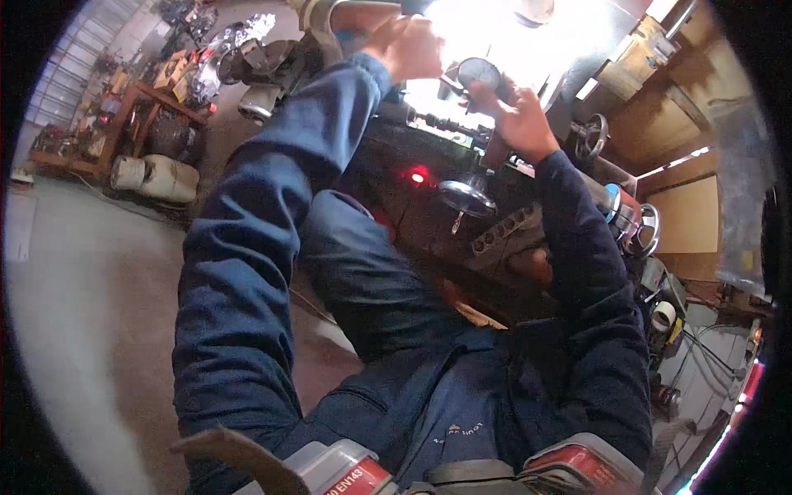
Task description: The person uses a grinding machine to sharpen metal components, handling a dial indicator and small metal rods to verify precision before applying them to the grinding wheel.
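My left hand (406, 48) is at the top centre with curled fingers, at the edge of the brightly lit machine bed; what they grip is hidden. My right hand (522, 115) is lower and to the right, its thumb and fingers curled at a round dial gauge (478, 74), apparently on the gauge or its mount. Below the hands are a dark spindle assembly (450, 124) and a steel handwheel (467, 196). A second handwheel (590, 136) stands right of my right hand. A curved metal fitting (330, 25) is left of my left hand.
Below the machine are a red light (418, 176) and a power strip (503, 231). A cluttered wooden rack (124, 120) and a gas cylinder (169, 180) stand left. More machinery (639, 223) and wooden panelling (676, 206) are right. My leg (363, 272) extends under the machine.
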Action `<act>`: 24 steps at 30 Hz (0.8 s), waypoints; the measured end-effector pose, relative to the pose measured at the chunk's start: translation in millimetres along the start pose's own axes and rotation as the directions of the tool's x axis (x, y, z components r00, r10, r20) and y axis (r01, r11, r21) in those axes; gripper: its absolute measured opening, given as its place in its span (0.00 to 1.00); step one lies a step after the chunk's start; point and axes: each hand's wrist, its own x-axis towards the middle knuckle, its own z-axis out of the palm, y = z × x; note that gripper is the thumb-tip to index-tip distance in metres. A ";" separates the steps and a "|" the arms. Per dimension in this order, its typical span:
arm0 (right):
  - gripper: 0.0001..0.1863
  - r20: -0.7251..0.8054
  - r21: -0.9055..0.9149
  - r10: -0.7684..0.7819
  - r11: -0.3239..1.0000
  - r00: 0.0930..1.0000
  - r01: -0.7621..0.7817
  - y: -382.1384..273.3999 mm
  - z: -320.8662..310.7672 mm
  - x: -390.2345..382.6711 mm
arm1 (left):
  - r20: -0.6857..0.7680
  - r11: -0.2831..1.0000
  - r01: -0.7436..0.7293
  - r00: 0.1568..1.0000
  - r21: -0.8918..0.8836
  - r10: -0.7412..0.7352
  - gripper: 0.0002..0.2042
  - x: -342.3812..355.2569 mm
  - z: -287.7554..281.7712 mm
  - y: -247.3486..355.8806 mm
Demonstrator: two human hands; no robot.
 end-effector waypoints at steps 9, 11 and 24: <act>0.28 -0.015 -0.019 -0.027 0.999 1.000 0.027 12.3 -10.7 -2.3 | 0.011 0.965 0.246 0.969 -0.088 -0.246 0.18 3.6 -25.2 39.6; 0.27 0.003 -0.064 -0.035 0.997 0.999 0.035 11.6 -4.3 1.4 | -0.118 0.943 0.266 0.949 -0.199 -0.292 0.17 -7.5 -13.6 28.9; 0.25 -0.019 -0.035 -0.111 0.993 0.994 0.110 2.9 4.9 1.1 | -0.076 0.992 0.109 0.991 -0.064 -0.114 0.13 -0.6 -0.1 10.6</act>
